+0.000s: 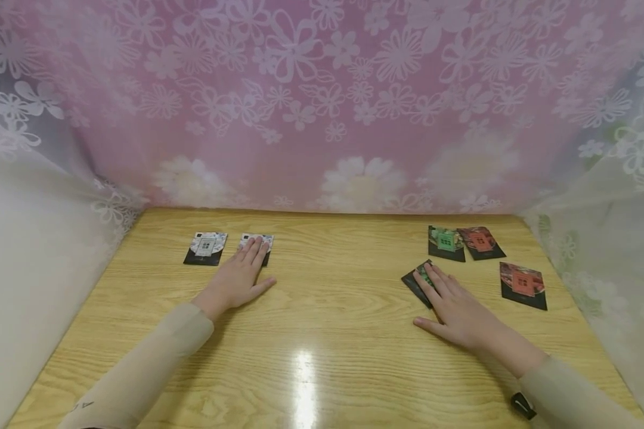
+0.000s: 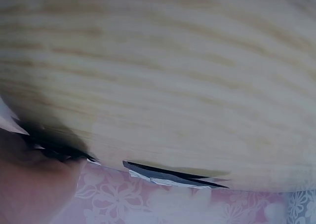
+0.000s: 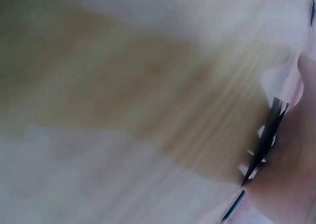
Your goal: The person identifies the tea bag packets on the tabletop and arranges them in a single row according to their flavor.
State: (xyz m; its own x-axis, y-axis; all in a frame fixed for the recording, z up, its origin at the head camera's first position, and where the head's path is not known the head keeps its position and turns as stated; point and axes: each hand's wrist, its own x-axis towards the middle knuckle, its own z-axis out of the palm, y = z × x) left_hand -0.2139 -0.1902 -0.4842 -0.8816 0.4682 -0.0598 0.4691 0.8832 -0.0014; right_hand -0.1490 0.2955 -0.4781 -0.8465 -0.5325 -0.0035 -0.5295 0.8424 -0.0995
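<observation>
My left hand (image 1: pixel 238 280) lies with straight fingers over a white-and-black packet (image 1: pixel 266 257) on the left of the table, hiding much of it. Just to its left is a matching white-and-black packet (image 1: pixel 205 248). My right hand (image 1: pixel 453 304) has its extended fingertips on a green-and-black packet (image 1: pixel 417 286) that sits at a slant. Behind that hand lie another green packet (image 1: pixel 446 243) and a red packet (image 1: pixel 481 242), side by side. A second red packet (image 1: pixel 523 285) is to the right of the fingers. In the left wrist view, a packet (image 2: pixel 168 176) appears nearly edge-on.
The wooden table (image 1: pixel 322 310) ends at a pink flowered curtain (image 1: pixel 333 107) at the back. Pale sheer cloth hangs along both sides. A small black object (image 1: pixel 523 406) is by the right sleeve.
</observation>
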